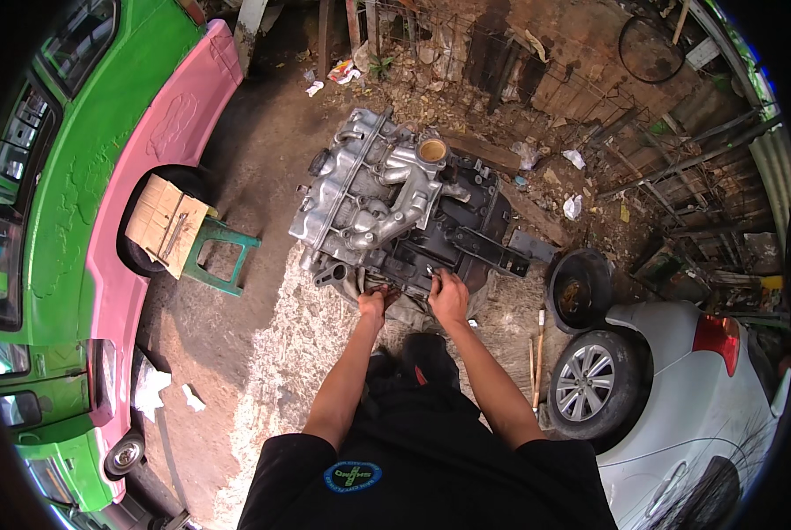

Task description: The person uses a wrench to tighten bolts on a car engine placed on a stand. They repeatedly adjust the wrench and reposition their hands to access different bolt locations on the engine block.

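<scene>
A car engine with a silver intake manifold and dark lower parts sits on the ground in front of me. At its near edge my left hand is closed, fingers bent in among the parts; what they grip is hidden. A short way to the right, my right hand is also closed, thumb and fingertips pinched against the dark side of the engine by a small shiny piece. That piece is too small to name. A dark metal bracket juts out to the right of this hand.
A green and pink van stands left, beside a green stool with cardboard and a tool on it. To the right are a black basin, wooden sticks and a silver car. Scrap and litter line the back.
</scene>
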The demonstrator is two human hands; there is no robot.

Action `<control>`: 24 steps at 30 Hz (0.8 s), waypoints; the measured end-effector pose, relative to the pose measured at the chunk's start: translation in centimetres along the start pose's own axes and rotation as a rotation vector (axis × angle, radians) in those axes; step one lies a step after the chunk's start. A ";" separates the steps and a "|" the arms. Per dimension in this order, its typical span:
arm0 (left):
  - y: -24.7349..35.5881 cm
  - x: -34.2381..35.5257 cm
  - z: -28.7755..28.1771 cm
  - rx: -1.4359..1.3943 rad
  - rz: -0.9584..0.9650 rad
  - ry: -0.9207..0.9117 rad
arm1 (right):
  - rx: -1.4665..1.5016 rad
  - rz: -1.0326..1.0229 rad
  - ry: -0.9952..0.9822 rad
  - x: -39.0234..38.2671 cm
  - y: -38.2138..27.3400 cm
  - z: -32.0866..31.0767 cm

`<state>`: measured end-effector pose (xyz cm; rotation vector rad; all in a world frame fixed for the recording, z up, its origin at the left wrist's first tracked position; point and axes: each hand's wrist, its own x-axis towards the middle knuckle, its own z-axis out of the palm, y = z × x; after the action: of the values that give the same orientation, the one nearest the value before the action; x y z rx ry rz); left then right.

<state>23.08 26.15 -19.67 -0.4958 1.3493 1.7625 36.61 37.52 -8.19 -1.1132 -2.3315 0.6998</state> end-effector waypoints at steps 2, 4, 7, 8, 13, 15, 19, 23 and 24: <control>0.1 0.1 0.0 -0.001 -0.053 0.002 | 0.002 -0.003 0.001 0.0 0.0 0.0; 0.0 0.1 -0.1 0.023 -0.033 -0.021 | -0.004 0.009 -0.002 0.0 0.0 0.1; -0.8 0.4 -0.4 0.055 0.043 -0.048 | -0.006 0.014 -0.005 0.0 0.0 0.0; -1.2 0.5 -0.5 0.080 0.047 -0.037 | 0.010 -0.010 0.011 0.0 -0.1 0.0; -2.5 1.9 -1.0 0.133 0.111 -0.060 | -0.050 0.019 0.014 0.0 -0.3 -0.1; -2.7 2.3 -1.1 0.206 0.123 -0.027 | -0.010 -0.001 0.020 0.0 -0.2 -0.1; -2.5 2.2 -0.9 0.391 0.142 0.092 | 0.004 0.014 0.004 0.0 0.0 0.1; -1.7 1.3 -0.7 0.030 -0.071 0.076 | 0.008 -0.029 0.023 0.0 0.3 0.3; -1.6 1.1 -0.7 0.022 -0.039 0.069 | 0.017 -0.041 0.031 0.0 0.3 0.3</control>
<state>23.57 26.08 -21.65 -0.5711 1.3963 1.7109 36.61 37.58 -8.58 -1.0581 -2.3114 0.6806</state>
